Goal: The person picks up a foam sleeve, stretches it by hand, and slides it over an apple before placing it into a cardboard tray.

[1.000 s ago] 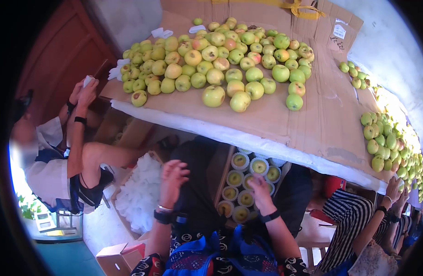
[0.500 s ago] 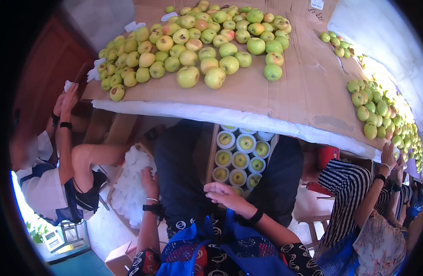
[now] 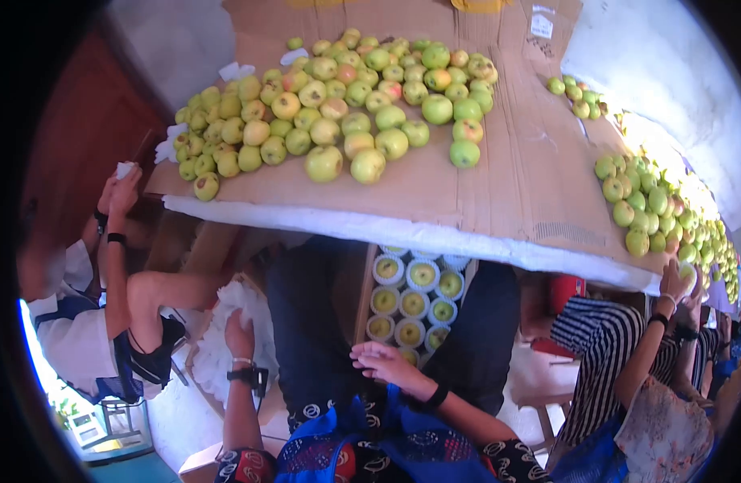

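My left hand point(image 3: 240, 335) is down among white foam fruit nets point(image 3: 213, 354) in a box beside my left leg. Its fingers look drawn together, and whatever they hold is hidden. My right hand point(image 3: 386, 364) hovers over my lap, fingers stretched out and holding nothing. Just beyond it, between my legs, stands a box point(image 3: 361, 294) of green apples point(image 3: 413, 304), each seated in a white foam net in rows. The table's edge covers the far end of that box.
A cardboard-covered table point(image 3: 386, 197) in front bears a heap of loose apples point(image 3: 310, 129), with another apple pile point(image 3: 652, 201) farther right. One person point(image 3: 105, 298) sits at left holding something white; another person point(image 3: 660, 386) at right handles an apple.
My left hand has moved left and down, deeper into the foam nets. My right hand has lowered slightly and stays open. The view has tilted up a little.
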A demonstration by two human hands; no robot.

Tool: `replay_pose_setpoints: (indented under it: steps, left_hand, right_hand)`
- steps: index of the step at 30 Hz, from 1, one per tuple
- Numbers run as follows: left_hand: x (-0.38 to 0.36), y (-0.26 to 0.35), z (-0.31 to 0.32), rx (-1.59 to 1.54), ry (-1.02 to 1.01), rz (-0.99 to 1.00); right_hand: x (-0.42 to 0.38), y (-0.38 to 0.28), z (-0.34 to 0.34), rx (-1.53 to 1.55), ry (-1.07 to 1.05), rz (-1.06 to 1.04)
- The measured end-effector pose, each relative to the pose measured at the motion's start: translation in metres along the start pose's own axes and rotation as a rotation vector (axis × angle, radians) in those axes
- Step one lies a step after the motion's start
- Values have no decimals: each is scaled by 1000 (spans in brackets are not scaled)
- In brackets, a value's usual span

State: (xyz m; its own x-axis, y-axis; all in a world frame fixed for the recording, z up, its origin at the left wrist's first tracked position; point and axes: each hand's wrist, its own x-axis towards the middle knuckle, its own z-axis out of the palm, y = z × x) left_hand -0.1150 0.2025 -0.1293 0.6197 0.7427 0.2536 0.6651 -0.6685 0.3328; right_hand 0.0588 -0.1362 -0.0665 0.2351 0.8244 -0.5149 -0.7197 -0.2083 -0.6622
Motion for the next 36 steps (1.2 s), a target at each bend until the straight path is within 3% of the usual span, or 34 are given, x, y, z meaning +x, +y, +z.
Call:
replay_pose_setpoints:
  steps: [3,6,8,9,10,11,13,17,20,23,25,29,31,32,34,36]
  left_hand:
    - [-13,35,-45,-246,-85,-158]
    - [-30,63,-77,-385,-23,-75]
    - [-39,98,-94,-832,-218,-288]
    - [-46,117,-94,-938,-301,-289]
    - [-42,146,-105,-816,-423,-107]
    - [-41,165,-105,-805,-564,-86]
    - [-44,196,-82,-1160,-677,-155]
    - [-46,229,-48,-1059,-683,-14]
    - [-51,219,-7,-1061,-633,-151]
    - [-57,212,1,-1054,-563,-192]
    - [-53,223,-12,-1249,-596,-527]
    - [-61,210,6,-1185,-433,-357]
    - [-58,195,16,-1013,-662,-200]
    - [-61,191,21,-1016,-666,-199]
    - [-57,200,7,-1200,-915,-463]
    - [-54,210,-6,-1278,-1016,-414]
  right_hand:
    - [5,4,-4,13,-18,-30]
    - [7,-6,-2,-42,-2,-106]
    - [12,-13,1,-76,-16,-229]
    - [13,-18,6,-89,-25,-236]
    - [13,-23,15,-66,11,-338]
    - [13,-26,19,-41,45,-442]
    - [14,-30,17,-142,45,-414]
    - [23,-6,-4,-196,143,-429]
    - [24,4,-11,-86,214,-502]
    - [14,-1,-1,-238,268,-561]
    - [14,-5,6,-257,268,-642]
    - [15,-4,11,-338,256,-677]
    - [16,-6,8,-547,260,-671]
    - [16,-5,5,-549,265,-669]
    - [16,-2,-1,-501,350,-525]
    - [30,9,-19,-229,397,-593]
